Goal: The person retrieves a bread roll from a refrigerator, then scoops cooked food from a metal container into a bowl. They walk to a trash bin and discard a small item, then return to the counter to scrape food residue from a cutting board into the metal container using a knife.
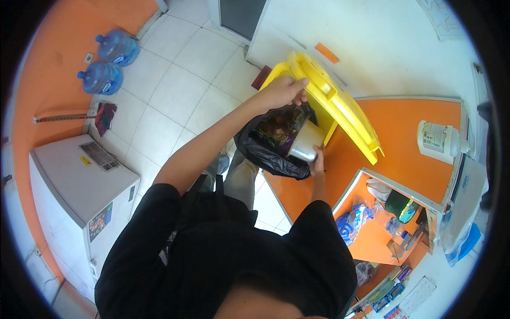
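Observation:
A yellow plastic bin lined with a black plastic bag (255,149) stands before me, its yellow lid (338,107) raised and tilted to the right. Food scraps (281,129) and other refuse lie in the bag. My left hand (287,91) is at the lid's near edge, the thumb against it; the fingers are partly hidden. In my right hand (318,159) is a metal pot or bowl (306,141), tilted on its side over the bag's mouth. The pot's opening faces the refuse and its inside is hidden.
An orange cabinet (406,139) with a pump bottle (436,139) and open shelves is at the right. Two large water jugs (117,48), a broom (104,117) and a white refrigerator (85,175) stand along the left wall. A wall rises behind the bin.

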The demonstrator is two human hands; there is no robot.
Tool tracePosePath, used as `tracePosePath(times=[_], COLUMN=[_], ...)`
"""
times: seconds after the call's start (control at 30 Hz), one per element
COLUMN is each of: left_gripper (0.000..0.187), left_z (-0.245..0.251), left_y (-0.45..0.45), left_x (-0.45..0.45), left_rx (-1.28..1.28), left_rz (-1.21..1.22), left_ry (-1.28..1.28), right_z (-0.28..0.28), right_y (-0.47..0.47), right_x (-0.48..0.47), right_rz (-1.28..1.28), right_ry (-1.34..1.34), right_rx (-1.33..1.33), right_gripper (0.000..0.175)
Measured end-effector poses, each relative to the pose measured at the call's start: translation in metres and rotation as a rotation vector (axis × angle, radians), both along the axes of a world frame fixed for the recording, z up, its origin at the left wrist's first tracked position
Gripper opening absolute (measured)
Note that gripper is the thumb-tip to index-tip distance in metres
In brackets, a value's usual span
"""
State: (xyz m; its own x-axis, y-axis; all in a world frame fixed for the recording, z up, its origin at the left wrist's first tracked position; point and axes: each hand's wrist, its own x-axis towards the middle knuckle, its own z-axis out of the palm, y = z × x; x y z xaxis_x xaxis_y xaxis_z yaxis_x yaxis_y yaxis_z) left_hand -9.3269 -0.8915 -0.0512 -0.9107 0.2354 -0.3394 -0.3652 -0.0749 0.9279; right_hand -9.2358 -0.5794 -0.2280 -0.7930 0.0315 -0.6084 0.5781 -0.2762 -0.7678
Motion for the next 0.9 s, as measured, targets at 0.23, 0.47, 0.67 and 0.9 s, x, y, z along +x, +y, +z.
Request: tracePosePath(times=[0.23, 0.47, 0.67, 0.9], left_gripper=[0.046, 0.047, 0.063, 0.052], left_z=[-0.003, -0.037, -0.069, -0.034], left_y=[0.001, -0.010, -0.018, 0.043], left_x=[0.001, 0.039, 0.149, 0.249], left_rx=[-0.019, -0.090, -0.284, 0.175], left_rz=[-0.049, -0.110, -0.696, -0.741], left_ry=[-0.031, -0.093, -0.386, -0.354], right_z=[0.004, 0.026, 0.056, 0.072], right_y=[-0.013, -0.053, -0.058, -0.060], right_x=[0.096, 0.186, 0.234, 0.272], right_rz=[-0.325, -0.462, -0.585, -0.744], right_ry=[0.118, 0.015, 0.060, 0.222], right_rx=[-0.748, -0.650, -0.614, -0.679], right_gripper=[0.059, 0.056, 0.054, 0.051])
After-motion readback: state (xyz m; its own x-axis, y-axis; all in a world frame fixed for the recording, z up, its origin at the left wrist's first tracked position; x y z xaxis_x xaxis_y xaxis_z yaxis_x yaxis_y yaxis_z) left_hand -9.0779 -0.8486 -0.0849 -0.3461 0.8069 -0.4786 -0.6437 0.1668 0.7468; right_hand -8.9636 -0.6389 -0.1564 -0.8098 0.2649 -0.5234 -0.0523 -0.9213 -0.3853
